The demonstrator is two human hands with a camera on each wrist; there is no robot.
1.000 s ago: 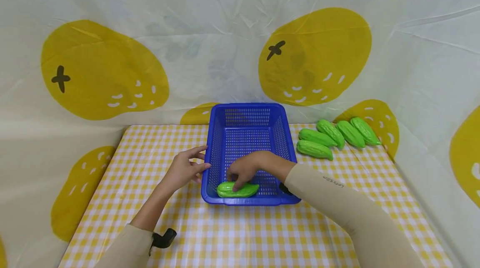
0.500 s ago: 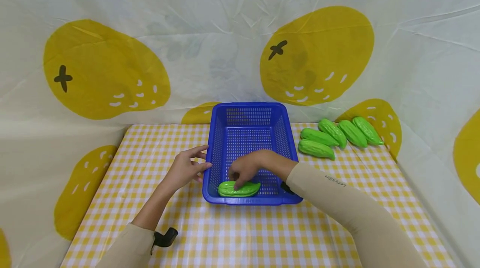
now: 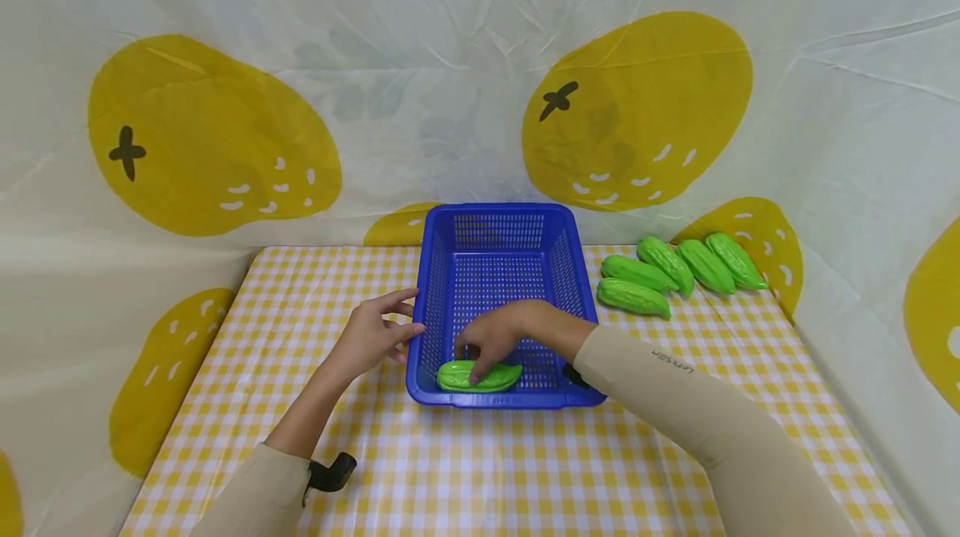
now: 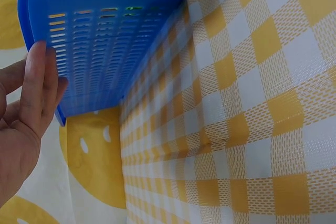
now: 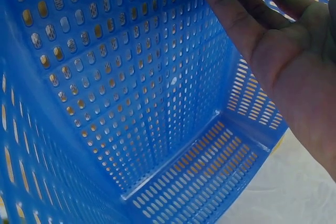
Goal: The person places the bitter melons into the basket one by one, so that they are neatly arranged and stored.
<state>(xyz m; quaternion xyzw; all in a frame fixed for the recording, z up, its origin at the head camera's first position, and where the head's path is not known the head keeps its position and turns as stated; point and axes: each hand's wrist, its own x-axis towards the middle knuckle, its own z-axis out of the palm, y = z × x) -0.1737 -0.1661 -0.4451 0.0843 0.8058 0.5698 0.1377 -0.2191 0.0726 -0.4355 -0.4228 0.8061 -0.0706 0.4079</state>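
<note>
Head: right hand (image 3: 491, 337) pinching 1 green gourd (image 3: 492, 379) inside blue basket (image 3: 540, 400), near end; left hand (image 3: 372, 335), fingers loosely extended, at left rim; 5 more gourds (image 3: 665, 264) on checked cloth (image 3: 420, 470), right; sleeve lettering (image 3: 672, 362), apparently "Let's slim". Left wrist: fingers against rim. Right wrist: fingertips cut off

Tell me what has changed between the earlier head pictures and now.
Nothing has visibly changed beyond a slight drift of the head view. The right grip stays on the green gourd in the blue basket, the left grip at the basket's left rim, and the five other gourds on the checked cloth.
</note>
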